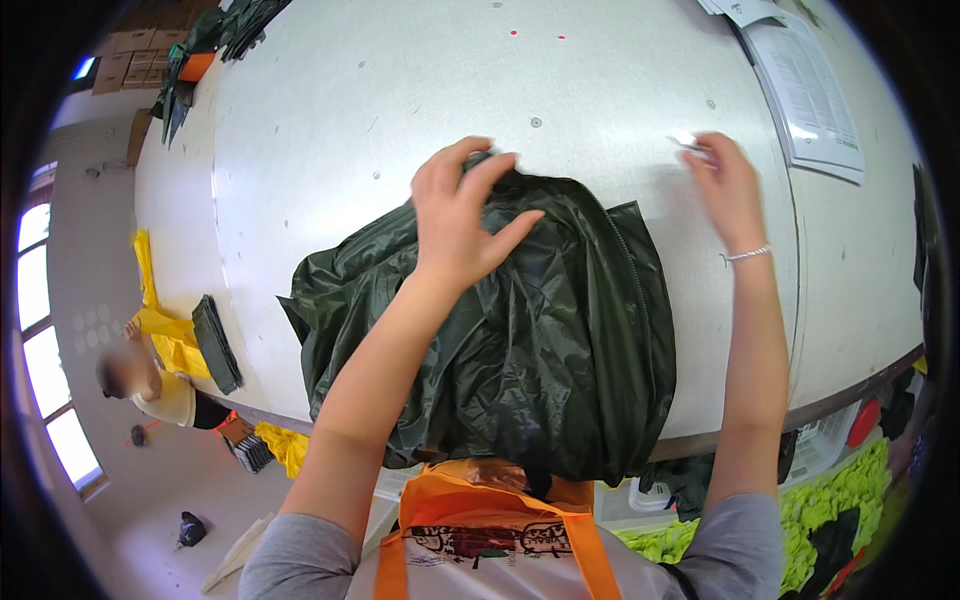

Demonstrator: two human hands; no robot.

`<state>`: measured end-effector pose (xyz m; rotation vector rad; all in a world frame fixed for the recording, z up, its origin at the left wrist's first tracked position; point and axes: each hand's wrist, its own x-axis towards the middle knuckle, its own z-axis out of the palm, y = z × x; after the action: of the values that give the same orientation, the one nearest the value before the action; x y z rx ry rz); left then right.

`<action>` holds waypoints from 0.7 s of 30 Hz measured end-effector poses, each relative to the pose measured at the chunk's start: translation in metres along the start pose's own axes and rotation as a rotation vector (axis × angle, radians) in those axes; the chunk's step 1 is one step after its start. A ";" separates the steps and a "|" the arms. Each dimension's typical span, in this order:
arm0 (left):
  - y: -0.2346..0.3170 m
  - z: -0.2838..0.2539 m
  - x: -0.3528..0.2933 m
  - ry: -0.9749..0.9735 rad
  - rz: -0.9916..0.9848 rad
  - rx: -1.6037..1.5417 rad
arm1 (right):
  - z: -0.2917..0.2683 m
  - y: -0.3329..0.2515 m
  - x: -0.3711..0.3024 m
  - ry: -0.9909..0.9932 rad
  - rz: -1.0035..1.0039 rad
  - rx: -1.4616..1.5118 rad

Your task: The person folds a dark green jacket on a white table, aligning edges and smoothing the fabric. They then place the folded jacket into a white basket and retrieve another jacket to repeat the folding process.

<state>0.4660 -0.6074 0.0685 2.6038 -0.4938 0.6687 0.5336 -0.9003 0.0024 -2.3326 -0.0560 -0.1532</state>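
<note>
A dark green, shiny rain jacket (540, 350) lies crumpled on the table in front of me, its near edge hanging at the table's front. A zipper runs along its right side. My left hand (455, 215) rests over the far end of the jacket, by the collar, with thumb and fingers spread apart. To the right of the jacket, my right hand (730, 185) is raised over the bare tabletop, its fingers pinched together. A small, pale, shiny thing (688, 143) shows at its fingertips, too blurred to name.
White table (420, 80) with printed sheets (805, 100) at far right. Dark green garments (240, 30) lie at far left. A person (160, 385) stands at the left near yellow fabric (175, 345) and a folded dark bundle (216, 342). Lime-green fabric (830, 500) lies below right.
</note>
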 end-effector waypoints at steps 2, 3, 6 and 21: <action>-0.004 -0.011 -0.031 -0.011 -0.244 -0.098 | -0.022 0.066 -0.001 0.163 0.078 -0.219; -0.005 -0.014 -0.051 -0.034 -0.410 -0.202 | -0.036 0.102 -0.007 0.175 0.121 -0.335; 0.016 -0.026 -0.115 -0.267 -0.925 -0.506 | -0.062 0.149 -0.026 0.303 0.178 -0.525; 0.084 -0.032 -0.145 0.008 -1.263 -1.202 | 0.036 -0.101 -0.231 -0.721 0.142 0.848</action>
<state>0.2983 -0.6306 0.0436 1.2876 0.6053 -0.1050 0.2987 -0.8024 0.0203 -1.4321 -0.2559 0.6652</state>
